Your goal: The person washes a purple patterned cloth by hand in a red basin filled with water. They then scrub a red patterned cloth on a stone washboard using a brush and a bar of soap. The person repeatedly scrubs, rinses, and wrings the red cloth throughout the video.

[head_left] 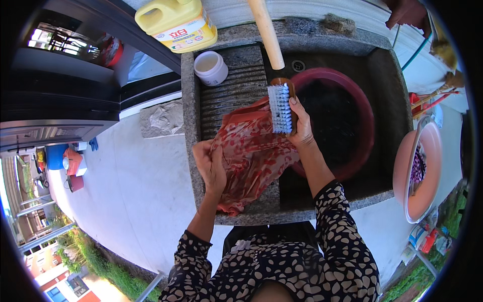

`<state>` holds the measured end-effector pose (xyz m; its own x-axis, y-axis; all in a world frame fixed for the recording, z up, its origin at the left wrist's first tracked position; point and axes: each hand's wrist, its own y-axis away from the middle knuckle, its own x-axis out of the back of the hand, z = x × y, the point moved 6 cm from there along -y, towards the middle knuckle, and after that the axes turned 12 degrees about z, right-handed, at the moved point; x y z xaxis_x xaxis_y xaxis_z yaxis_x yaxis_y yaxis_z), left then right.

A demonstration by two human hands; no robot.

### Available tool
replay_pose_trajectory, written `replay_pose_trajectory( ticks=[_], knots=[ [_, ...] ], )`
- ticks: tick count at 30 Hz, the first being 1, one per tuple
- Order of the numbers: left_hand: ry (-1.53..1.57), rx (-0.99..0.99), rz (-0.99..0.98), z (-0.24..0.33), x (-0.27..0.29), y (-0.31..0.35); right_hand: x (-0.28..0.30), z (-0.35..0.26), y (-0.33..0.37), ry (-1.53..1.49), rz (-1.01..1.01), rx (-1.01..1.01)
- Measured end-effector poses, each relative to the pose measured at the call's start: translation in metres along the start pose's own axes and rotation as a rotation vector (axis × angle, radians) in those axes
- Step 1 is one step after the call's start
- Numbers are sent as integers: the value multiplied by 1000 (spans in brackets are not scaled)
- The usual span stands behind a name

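A wet red-and-pink patterned cloth is spread over the ridged washboard side of a stone sink. My left hand pinches the cloth near its left edge. In my right hand is a scrub brush with a brown back, its pale bristles turned to the left, above the cloth's upper right part. Whether the bristles touch the cloth I cannot tell. Just right of that hand, a red basin holding dark water stands in the sink.
A white tub sits at the washboard's top left, below a yellow detergent jug. A wooden pole reaches down over the sink's back edge. Right of the sink is a pink basin with cloth inside. A grey slab lies left.
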<state>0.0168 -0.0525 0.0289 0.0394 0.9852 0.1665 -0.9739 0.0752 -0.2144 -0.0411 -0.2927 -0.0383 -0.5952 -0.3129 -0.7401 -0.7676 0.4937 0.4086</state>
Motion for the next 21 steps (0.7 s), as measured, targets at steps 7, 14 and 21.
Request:
replay_pose_trajectory(
  ticks=[7,14,21],
  knots=[
    [-307,80,-170,-34,3,41,36,2,-23,147,173,114],
    [-411,-31,-235,-34,-18,44,167,-21,-1,1411,634,626],
    [-238,328,-167,-65,-1,41,13,3,37,1155,-117,679]
  ],
)
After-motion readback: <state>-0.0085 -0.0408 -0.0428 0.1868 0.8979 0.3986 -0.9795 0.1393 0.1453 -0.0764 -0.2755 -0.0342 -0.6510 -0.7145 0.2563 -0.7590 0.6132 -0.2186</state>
